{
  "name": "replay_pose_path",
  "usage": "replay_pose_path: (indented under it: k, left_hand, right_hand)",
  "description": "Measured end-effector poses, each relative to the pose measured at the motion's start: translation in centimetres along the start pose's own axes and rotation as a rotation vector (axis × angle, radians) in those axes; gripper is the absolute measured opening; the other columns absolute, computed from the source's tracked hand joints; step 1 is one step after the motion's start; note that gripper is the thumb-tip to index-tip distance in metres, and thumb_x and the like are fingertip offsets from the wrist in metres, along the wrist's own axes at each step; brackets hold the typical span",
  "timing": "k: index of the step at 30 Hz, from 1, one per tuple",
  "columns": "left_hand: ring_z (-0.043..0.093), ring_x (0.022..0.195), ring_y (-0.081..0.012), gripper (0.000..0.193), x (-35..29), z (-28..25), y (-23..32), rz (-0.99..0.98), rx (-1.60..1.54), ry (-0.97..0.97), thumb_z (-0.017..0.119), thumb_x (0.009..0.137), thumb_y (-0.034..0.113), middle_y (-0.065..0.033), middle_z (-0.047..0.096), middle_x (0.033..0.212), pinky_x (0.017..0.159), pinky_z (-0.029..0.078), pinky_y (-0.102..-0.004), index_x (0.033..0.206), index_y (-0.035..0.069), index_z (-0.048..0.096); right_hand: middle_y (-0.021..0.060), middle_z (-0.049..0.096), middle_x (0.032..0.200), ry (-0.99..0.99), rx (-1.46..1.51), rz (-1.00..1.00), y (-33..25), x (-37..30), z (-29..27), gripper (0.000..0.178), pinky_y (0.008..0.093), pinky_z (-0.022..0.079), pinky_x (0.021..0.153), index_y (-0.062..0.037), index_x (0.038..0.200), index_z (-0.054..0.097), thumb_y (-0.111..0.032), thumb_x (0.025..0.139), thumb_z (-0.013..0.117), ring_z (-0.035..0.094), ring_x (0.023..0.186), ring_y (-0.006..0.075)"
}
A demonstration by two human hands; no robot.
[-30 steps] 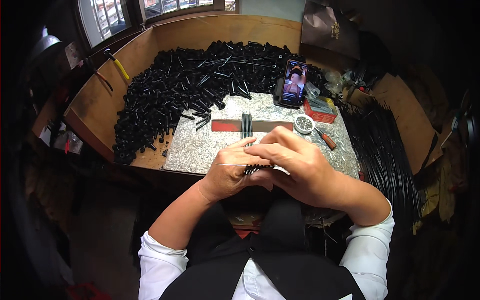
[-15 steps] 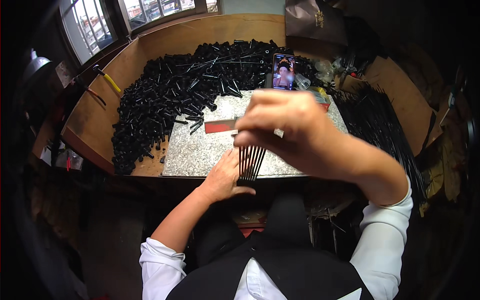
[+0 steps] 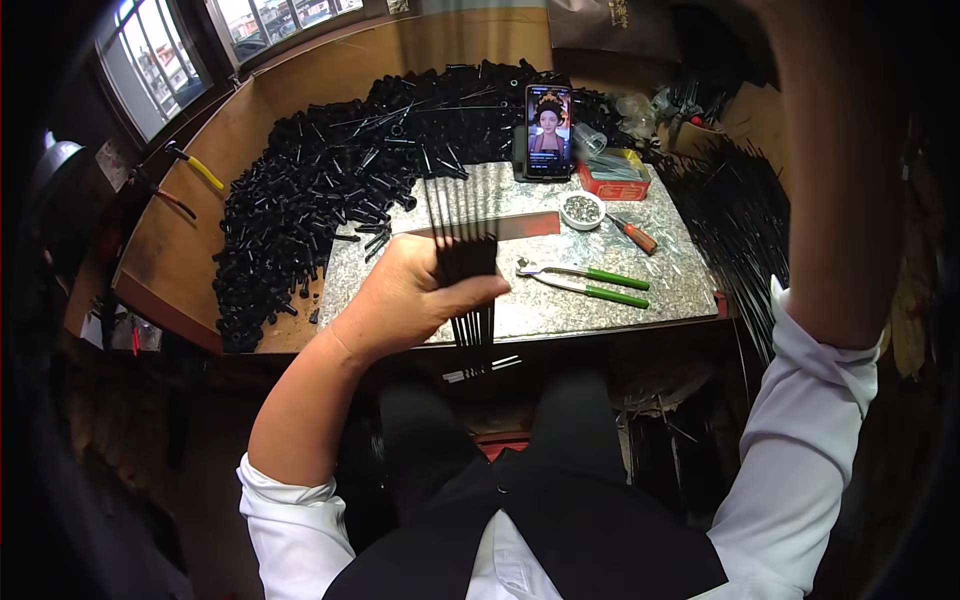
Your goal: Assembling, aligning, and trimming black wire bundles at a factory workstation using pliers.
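My left hand [image 3: 395, 300] is closed around a bundle of thin black rods [image 3: 473, 328] over the near edge of the stone slab [image 3: 685, 285]. The thumb crosses in front of them. The rods stand roughly upright, their upper parts smeared by motion, and pale, shiny tips show below the hand. My right forearm [image 3: 835, 200] reaches up along the right side, and the hand itself is out of the picture. Beside the rods lie pincers with green handles [image 3: 617, 296]. A flat bar [image 3: 530, 226], partly reddish, lies behind the left hand.
A large heap of black parts [image 3: 290, 190] fills the left and back. On the slab are a white bowl [image 3: 572, 225] of small metal bits, an orange-handled tool [image 3: 638, 238], a red tin [image 3: 613, 190] and an upright phone [image 3: 549, 165]. Long black rods [image 3: 735, 200] lie right.
My right hand has gone from above the slab up out of view. My left hand has lifted from the slab and closed on the rods, which the right hand held before.
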State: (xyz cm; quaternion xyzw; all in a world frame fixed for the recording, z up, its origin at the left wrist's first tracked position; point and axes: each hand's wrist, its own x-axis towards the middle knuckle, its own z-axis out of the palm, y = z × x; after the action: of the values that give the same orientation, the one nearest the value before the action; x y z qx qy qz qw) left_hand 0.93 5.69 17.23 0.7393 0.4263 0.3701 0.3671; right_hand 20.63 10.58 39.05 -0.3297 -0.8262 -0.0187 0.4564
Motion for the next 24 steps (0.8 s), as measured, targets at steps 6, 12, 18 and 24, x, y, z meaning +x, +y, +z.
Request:
replay_pose_path:
  k: [6,12,18,24]
  left_hand:
    - [0.066,0.072,-0.0149,0.014,-4.2,0.1,-6.9,-0.176,-0.454,0.617,0.065,0.088,0.013,-0.0091,0.068,0.08,0.069,0.053,-0.0279,0.09,0.0,0.063]
    - [0.065,0.08,-0.0184,0.018,-7.3,4.2,-12.6,-0.26,-0.906,1.01,0.061,0.092,0.018,-0.0105,0.064,0.09,0.062,0.059,-0.0345,0.097,0.001,0.059]
    - [0.064,0.08,-0.0198,0.024,-7.2,7.4,-11.2,-0.306,-1.003,1.153,0.06,0.093,0.024,-0.0098,0.063,0.094,0.064,0.058,-0.0374,0.104,0.003,0.058]
    - [0.066,0.092,-0.0248,0.038,-7.0,9.4,-9.7,-0.293,-1.092,0.879,0.047,0.099,0.034,-0.0157,0.064,0.105,0.072,0.058,-0.0357,0.104,-0.003,0.057]
  right_hand:
    - [0.0077,0.063,0.084,-0.074,0.628,-0.209,5.4,-10.1,11.7,0.028,0.0289,0.049,0.064,0.0026,0.1,0.061,-0.023,0.089,0.061,0.061,0.069,0.0168]
    - [0.0057,0.055,0.091,-0.827,1.497,0.85,-0.1,-28.4,18.5,0.036,0.0265,0.052,0.059,-0.0007,0.129,0.042,-0.02,0.099,0.049,0.06,0.068,0.0126]
    - [0.0118,0.057,0.095,-0.135,1.786,1.102,1.0,-30.7,25.0,0.051,0.03,0.051,0.058,0.0031,0.126,0.043,-0.041,0.101,0.036,0.058,0.068,0.0165]
    - [0.0105,0.06,0.081,-0.016,1.482,1.127,4.3,-27.3,22.4,0.037,0.03,0.052,0.05,0.0054,0.104,0.057,-0.03,0.099,0.047,0.059,0.063,0.0158]
